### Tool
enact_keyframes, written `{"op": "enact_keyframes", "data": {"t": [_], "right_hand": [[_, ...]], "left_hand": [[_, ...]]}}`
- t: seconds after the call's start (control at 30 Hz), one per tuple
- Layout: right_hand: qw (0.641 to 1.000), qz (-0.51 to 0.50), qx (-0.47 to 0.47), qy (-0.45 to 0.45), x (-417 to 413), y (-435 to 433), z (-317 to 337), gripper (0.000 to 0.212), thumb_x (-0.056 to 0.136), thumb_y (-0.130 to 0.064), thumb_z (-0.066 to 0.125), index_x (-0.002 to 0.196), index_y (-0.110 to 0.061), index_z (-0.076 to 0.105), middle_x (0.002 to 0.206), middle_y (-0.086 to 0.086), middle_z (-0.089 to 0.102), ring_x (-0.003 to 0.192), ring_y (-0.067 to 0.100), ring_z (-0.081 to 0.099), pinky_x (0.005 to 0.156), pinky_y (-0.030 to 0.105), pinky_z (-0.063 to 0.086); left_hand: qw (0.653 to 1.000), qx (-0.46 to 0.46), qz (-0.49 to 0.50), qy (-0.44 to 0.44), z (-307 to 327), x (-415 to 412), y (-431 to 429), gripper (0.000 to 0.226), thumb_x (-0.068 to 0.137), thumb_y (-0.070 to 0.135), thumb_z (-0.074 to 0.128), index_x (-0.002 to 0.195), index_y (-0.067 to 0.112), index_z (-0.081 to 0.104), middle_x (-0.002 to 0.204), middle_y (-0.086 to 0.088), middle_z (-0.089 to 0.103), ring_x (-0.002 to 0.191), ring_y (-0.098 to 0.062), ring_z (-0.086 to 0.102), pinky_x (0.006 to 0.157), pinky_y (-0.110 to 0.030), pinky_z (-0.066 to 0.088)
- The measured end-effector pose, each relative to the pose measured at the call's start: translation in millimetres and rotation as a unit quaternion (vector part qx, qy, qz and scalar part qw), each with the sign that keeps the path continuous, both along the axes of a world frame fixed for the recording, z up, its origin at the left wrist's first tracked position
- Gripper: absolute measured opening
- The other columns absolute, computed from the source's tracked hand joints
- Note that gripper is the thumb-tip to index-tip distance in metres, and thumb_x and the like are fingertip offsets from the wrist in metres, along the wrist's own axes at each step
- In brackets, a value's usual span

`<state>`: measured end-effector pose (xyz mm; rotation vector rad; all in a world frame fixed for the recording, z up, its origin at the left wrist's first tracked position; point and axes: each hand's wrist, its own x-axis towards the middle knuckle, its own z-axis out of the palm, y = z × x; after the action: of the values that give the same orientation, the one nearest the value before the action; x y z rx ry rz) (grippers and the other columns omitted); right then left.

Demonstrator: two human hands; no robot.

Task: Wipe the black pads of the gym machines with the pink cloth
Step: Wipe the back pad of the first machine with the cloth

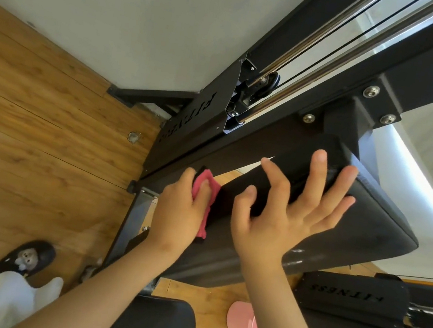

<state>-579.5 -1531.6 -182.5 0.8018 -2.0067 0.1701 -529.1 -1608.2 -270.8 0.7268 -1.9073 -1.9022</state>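
Fingers [205, 190], left hand [179, 210]: curled over a small pink fabric cloth [202, 178], pinning it flat against the left end face of the long black padded vinyl cushion [355, 226]. The cloth lies between palm and pad, one corner showing above the knuckles and a strip trailing below the hand. The grip looks tight enough to drag the cloth without it bunching.

Fingers [318, 168], right hand [280, 218]: spread wide, holding nothing, laid over the pad's upper face just right of the cloth. Whether every fingertip touches cannot be told. Judged purpose: to brace the pad and the body while the other hand rubs.

Head view, further entries:
- Black steel machine frame [187, 128], with cut-out lettering, running from the left floor to the far right. The pad is bolted to it.
- Two chrome guide rods [310, 51], far, alongside the frame.
- Second black pad [155, 320], near, below the arms; judged still to be wiped.
- Pink plastic container [242, 322], near right, on the wood-plank floor [35, 108].
- Black shoe with a plush charm [32, 257], near left.
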Motion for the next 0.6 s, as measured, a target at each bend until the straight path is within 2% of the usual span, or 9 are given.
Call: {"op": "enact_keyframes", "data": {"t": [0.1,0.33,0.4,0.5,0.57,0.6], "right_hand": [[1.0,0.002,-0.003,-0.002,0,0,-1,0.023,0.084,-0.026,0.049,0.103,-0.026,0.062,0.141,0.008,0.037,0.148,0.021,0.004,0.117,0.048,0.005],[1.0,-0.001,-0.026,-0.007,1,-5,-2,0.025,0.079,-0.022,0.054,0.102,-0.025,0.062,0.141,0.008,0.037,0.148,0.02,0.004,0.117,0.05,0.005],[1.0,0.002,-0.025,-0.008,1,-5,-2,0.024,0.079,-0.021,0.055,0.101,-0.024,0.063,0.141,0.008,0.037,0.148,0.02,0.004,0.117,0.05,0.005],[1.0,0.004,-0.027,-0.011,2,-5,-2,0.022,0.078,-0.02,0.056,0.099,-0.022,0.065,0.141,0.009,0.037,0.148,0.02,0.004,0.117,0.05,0.005],[1.0,0.004,-0.027,-0.015,3,-5,-2,0.022,0.078,-0.02,0.057,0.097,-0.021,0.067,0.141,0.009,0.037,0.148,0.02,0.003,0.117,0.05,0.005],[0.999,0.004,-0.026,-0.017,3,-5,-2,0.022,0.078,-0.02,0.057,0.097,-0.021,0.067,0.142,0.008,0.037,0.148,0.02,0.003,0.117,0.05,0.005]], "left_hand": [[0.999,-0.041,0.012,-0.025,-6,-1,3,0.024,0.097,0.036,0.04,0.09,0.015,0.051,0.07,0.003,0.057,0.056,-0.008,0.058,0.044,-0.018,0.037],[0.984,-0.135,-0.02,-0.114,-56,13,3,0.048,0.091,0.052,0.026,0.1,0.012,0.053,0.068,0.001,0.058,0.054,-0.011,0.061,0.041,-0.022,0.042],[0.984,-0.125,-0.022,-0.124,-73,18,6,0.061,0.086,0.057,0.021,0.106,0.011,0.054,0.072,-0.001,0.061,0.057,-0.012,0.063,0.042,-0.023,0.047],[0.989,-0.094,-0.029,-0.112,-95,21,9,0.067,0.088,0.057,0.024,0.124,0.009,0.053,0.088,-0.005,0.067,0.066,-0.014,0.068,0.046,-0.02,0.051],[0.99,-0.079,-0.04,-0.114,-113,26,10,0.07,0.083,0.062,0.022,0.119,0.012,0.055,0.086,-0.003,0.067,0.065,-0.013,0.068,0.044,-0.017,0.048],[0.987,-0.079,-0.047,-0.128,-122,29,10,0.069,0.082,0.063,0.022,0.113,0.012,0.056,0.082,-0.003,0.066,0.063,-0.012,0.068,0.044,-0.019,0.049]]}}
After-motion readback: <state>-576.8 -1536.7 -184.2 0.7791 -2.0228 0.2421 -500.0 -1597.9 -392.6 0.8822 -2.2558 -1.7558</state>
